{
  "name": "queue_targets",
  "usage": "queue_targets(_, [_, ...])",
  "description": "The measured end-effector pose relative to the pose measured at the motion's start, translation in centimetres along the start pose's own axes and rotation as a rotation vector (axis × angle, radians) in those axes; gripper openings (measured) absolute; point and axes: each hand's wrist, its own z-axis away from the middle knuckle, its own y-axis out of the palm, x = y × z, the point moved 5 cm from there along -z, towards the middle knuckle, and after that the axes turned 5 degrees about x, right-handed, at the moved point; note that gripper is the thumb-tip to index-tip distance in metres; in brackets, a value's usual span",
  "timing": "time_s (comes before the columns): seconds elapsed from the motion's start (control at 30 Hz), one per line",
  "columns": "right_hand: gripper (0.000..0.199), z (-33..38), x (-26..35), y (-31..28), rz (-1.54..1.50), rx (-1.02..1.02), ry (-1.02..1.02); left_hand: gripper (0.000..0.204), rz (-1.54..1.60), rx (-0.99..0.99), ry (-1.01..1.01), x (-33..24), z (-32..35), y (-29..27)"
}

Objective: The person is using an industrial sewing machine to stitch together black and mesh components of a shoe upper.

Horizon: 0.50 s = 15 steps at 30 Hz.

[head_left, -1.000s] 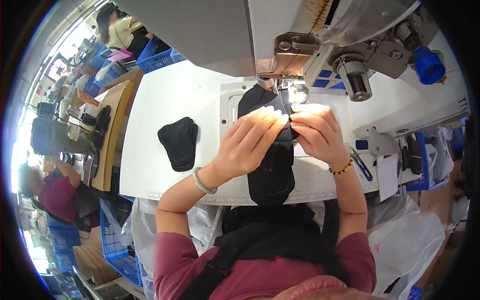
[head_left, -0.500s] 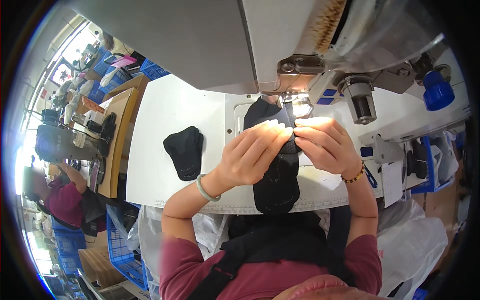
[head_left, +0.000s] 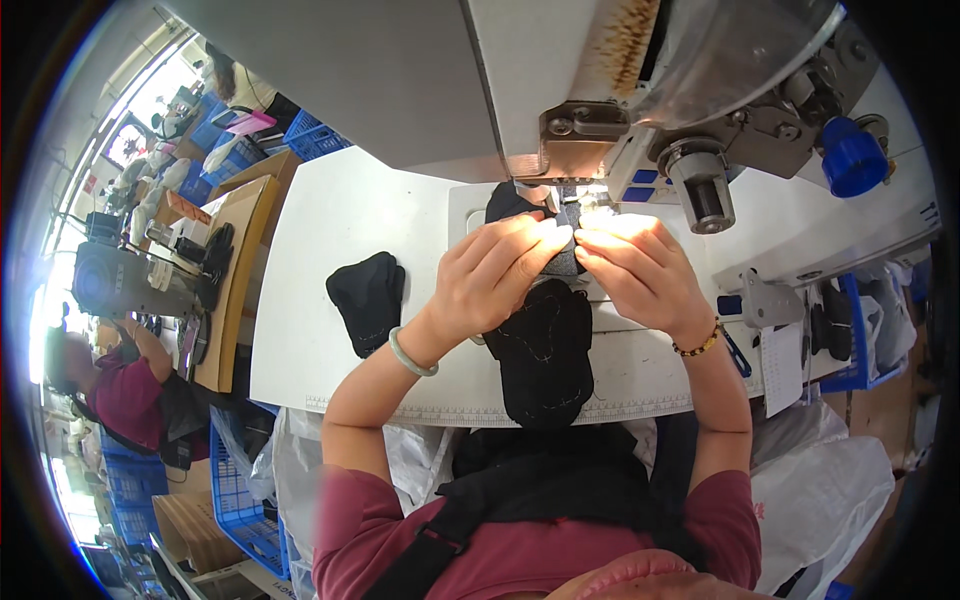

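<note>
**Inspector:** State the position of the workpiece.

**Assistant:** A black fabric piece with pale stitch lines [head_left: 545,350] lies on the white sewing-machine table [head_left: 330,250]. Its far end sits under the needle area of the large grey industrial sewing machine [head_left: 600,90]; its near, rounded end hangs just over the table's front edge, across the printed ruler strip [head_left: 640,408].

**Inspector:** Left hand?

**Assistant:** The left hand [head_left: 495,275] is bent over the fabric, fingers curled and pinching its upper part just in front of the needle. A pale green bangle [head_left: 410,355] sits on that wrist.

**Inspector:** Right hand?

**Assistant:** The right hand [head_left: 640,270] mirrors it, fingertips pressed onto the same fabric, touching or nearly touching the left fingertips. A beaded bracelet [head_left: 698,345] is on that wrist. Both hands are grasping the piece; neither is released. Strong lamp glare falls on the fingertips, so the exact grip there is hard to read.

**Inspector:** Other items on the table?

**Assistant:** A second black fabric piece [head_left: 368,298] lies to the left, well apart from both hands and untouched. A blue knob [head_left: 853,155] projects from the machine's right side.

**Inspector:** Surroundings?

**Assistant:** Blue plastic crates [head_left: 235,490] stand on the floor at lower left. Another person in a dark red top [head_left: 125,395] is seated at a neighbouring station on the far left. White plastic bags [head_left: 820,500] sit beside the worker's right side.
</note>
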Motion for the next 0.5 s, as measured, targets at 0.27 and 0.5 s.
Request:
queue_targets(0.27, [0.026,-0.5,0.4,0.4,0.002,0.046,0.067,0.029,0.127,-0.051,0.021,1.7,0.6,0.7])
queue_targets(0.5, [0.026,-0.4,0.3,1.1,0.079,0.033,0.158,0.031,0.137,-0.099,0.033,2.7,0.9,0.9])
